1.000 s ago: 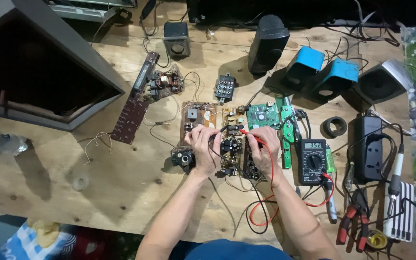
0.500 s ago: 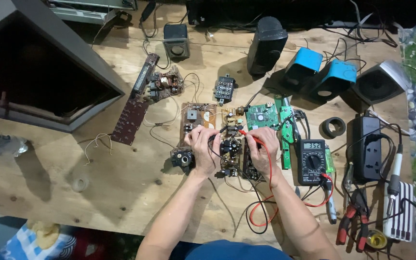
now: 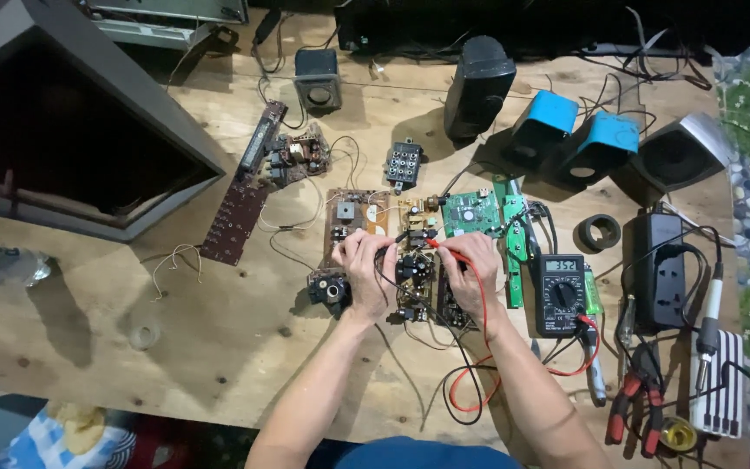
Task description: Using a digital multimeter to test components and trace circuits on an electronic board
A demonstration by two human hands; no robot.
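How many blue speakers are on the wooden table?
2. One blue speaker stands right of the black speaker; the other blue speaker stands beside it, left of the grey speaker. None seems hidden.

My forearms are bare to the elbows, no sleeves, watch or rings; blue clothing shows below at my lap.

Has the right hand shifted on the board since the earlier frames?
No; the right hand sits the same way beside the multimeter, on the circuit board.
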